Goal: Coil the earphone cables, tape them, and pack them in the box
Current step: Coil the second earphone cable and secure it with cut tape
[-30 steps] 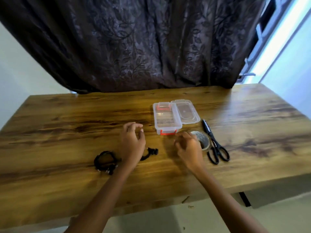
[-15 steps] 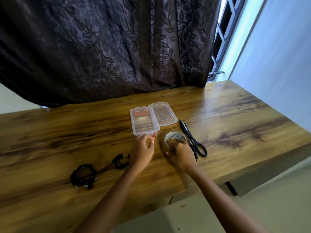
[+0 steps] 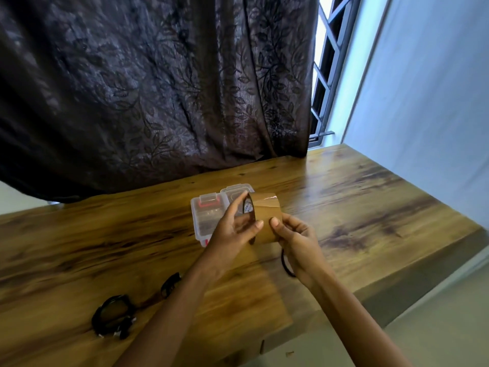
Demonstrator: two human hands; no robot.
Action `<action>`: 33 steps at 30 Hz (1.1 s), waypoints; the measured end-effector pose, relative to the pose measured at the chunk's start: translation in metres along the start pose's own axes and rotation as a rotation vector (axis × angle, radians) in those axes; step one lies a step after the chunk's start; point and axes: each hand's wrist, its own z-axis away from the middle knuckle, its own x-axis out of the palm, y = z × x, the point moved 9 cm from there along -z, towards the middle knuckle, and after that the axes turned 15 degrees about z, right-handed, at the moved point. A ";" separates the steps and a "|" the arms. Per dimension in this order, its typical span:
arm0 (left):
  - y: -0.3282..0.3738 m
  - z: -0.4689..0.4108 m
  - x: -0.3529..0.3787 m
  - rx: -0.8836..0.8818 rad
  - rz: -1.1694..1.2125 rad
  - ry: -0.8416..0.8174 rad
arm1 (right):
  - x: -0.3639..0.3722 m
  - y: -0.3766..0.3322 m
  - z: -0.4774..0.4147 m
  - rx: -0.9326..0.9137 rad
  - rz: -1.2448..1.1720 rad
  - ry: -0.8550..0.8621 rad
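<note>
Holding a roll of brown tape (image 3: 265,218) up near the middle of the frame, both hands meet above the wooden bench (image 3: 370,207). The left hand (image 3: 232,234) grips the roll's open left end: its fingers (image 3: 238,205) curl over the upper rim and its thumb presses on the near edge, so it is clenched on the roll. The right hand (image 3: 299,239) holds the roll's lower right side, thumb tip laid on the brown outer wrap and the other digits folded beneath, likewise grasping the roll. The roll lies on its side with its hollow core facing left, and printed lettering shows inside the core.

Behind the hands, a clear plastic box (image 3: 207,218) with a red latch sits open on the bench, its lid (image 3: 235,190) folded out to the right and partly hidden by the tape. What lies inside the box is too dim to tell.

Toward the lower left of the frame, a coiled black earphone cable (image 3: 113,315) rests on the bench. A second, smaller dark bundle (image 3: 170,284) lies just to its right, partly behind the left forearm. A thin dark loop (image 3: 285,264) peeks out below the right wrist; I cannot tell what it is.

A dark patterned curtain (image 3: 158,88) fills the upper part of the frame, with a barred window (image 3: 328,64) at the upper right.
</note>
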 end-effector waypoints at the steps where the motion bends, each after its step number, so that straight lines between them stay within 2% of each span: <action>1: 0.006 -0.004 0.005 0.022 0.055 -0.011 | -0.001 -0.006 0.001 -0.011 -0.010 -0.008; 5: 0.026 -0.012 0.018 0.087 0.075 -0.014 | -0.009 -0.034 0.004 -0.128 0.110 0.056; 8: 0.034 -0.015 0.023 0.113 0.044 -0.016 | -0.024 -0.066 0.005 -0.357 0.375 0.227; 10: 0.038 -0.016 0.025 0.114 0.037 -0.025 | -0.026 -0.087 0.007 -0.541 0.584 0.273; 12: 0.042 -0.015 0.028 0.111 0.031 -0.040 | -0.024 -0.101 0.007 -0.651 0.752 0.290; 16: 0.051 -0.014 0.034 0.127 0.000 -0.058 | -0.020 -0.111 0.003 -0.720 0.832 0.284; 23: 0.061 -0.017 0.033 0.151 -0.060 -0.056 | -0.002 -0.126 0.013 -0.927 1.009 0.381; 30: 0.062 -0.015 0.034 0.152 -0.164 -0.091 | 0.015 -0.129 0.010 -0.930 1.278 0.420; 33: 0.066 -0.015 0.033 0.168 -0.223 -0.097 | 0.019 -0.132 0.004 -0.891 1.307 0.343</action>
